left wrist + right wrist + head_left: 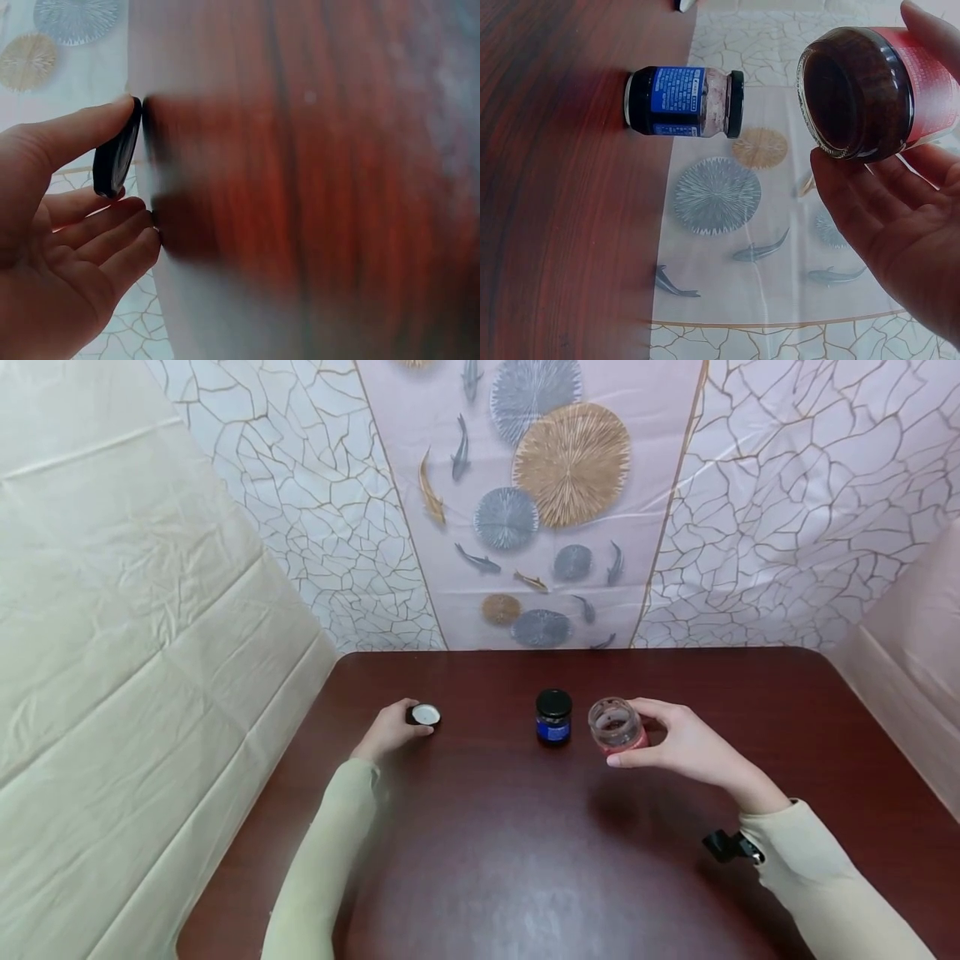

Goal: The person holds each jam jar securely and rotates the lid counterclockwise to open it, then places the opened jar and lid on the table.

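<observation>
My left hand (392,729) pinches a black lid (425,715) between thumb and fingers at the back left of the table; its white inner side faces up. In the left wrist view the lid (118,150) appears edge-on, tilted, right by the tabletop. With thumb and fingers around it, my right hand (678,745) holds a lidless glass jar (618,727) with a red label, raised above the table and tipped. Dark contents fill the bottom of this jar (855,94) in the right wrist view. Left of it a blue-labelled jar (553,718) stands upright, its dark lid on.
The dark red-brown wooden table (510,843) reaches back to a patterned cloth (540,527) with fish and round motifs. A pale creased cloth (135,635) hangs along the left side. A small black device (731,847) sits at the right sleeve.
</observation>
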